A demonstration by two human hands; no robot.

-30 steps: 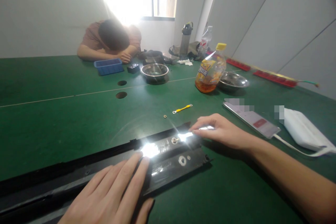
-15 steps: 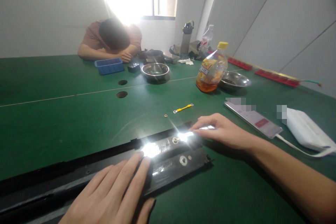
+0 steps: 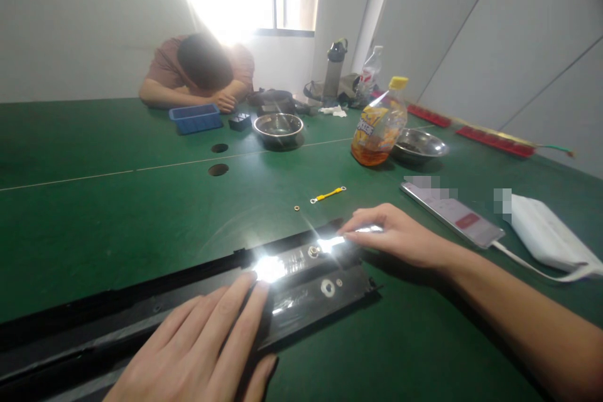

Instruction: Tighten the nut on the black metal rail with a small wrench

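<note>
A long black metal profile [image 3: 292, 320] lies slantwise on the green table. My left hand [image 3: 207, 333] rests flat on it, fingers stretched out. At its far right end my right hand [image 3: 391, 235] pinches a shiny metal tool [image 3: 332, 242], whose tip is at a nut or bolt [image 3: 313, 252] on the profile. Glare hides part of the tool and the metal. Nearer me, a round bare spot [image 3: 328, 288] shows on the profile. Beyond it lie a yellow wire with ring ends [image 3: 328, 195] and a small brass-coloured nut [image 3: 296, 208].
A phone [image 3: 452, 213] with a cable and a white block [image 3: 551, 226] lie at the right. Farther back are a drink bottle [image 3: 377, 129], metal bowls [image 3: 277, 128] [image 3: 419, 146], a blue bin [image 3: 195, 119] and a person [image 3: 202, 72] leaning on the table.
</note>
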